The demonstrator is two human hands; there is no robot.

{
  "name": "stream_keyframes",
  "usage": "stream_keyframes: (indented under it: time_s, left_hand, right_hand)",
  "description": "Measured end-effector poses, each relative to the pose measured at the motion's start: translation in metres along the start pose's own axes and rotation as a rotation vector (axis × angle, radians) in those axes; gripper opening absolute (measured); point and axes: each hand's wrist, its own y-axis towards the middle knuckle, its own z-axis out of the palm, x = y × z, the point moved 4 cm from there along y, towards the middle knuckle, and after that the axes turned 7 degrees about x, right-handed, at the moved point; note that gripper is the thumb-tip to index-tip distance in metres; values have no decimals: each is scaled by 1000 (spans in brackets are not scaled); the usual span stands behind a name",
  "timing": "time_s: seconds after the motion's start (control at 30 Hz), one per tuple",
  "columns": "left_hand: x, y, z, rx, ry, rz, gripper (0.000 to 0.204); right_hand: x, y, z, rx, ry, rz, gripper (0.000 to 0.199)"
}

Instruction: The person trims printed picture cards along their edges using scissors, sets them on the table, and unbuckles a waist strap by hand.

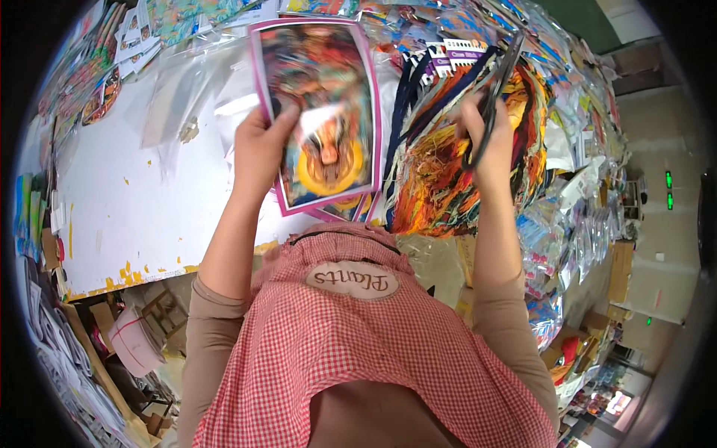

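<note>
My left hand (260, 145) grips a printed picture sheet (332, 138) by its left edge, thumb on top. The sheet has a pink-and-white border and a dark, colourful image, blurred by motion. Part of a similar pink-bordered sheet (363, 207) shows beneath its lower edge. In my right hand (491, 138) is a pair of dark scissors (505, 75), blades pointing up and away from me. That hand is over a large bundle of embroidery threads (441, 175) in orange, yellow, red, navy and cream. Punched white-and-purple thread cards (457, 58) top the bundle.
A white table (112, 201) with a chipped, yellowed front edge extends left. Clear plastic sleeves (187, 97) lie on it. Plastic-wrapped colourful packets (575, 216) pile up on the right and along the back. A pink container (136, 340) stands below the table at left.
</note>
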Motion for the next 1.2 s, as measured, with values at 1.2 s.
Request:
stream_keyframes:
  time_s: [1.2]
  left_hand:
    - [41, 4, 25, -30, -91, -74, 34]
  right_hand:
    - [-50, -113, 56, 135, 40, 233, 22]
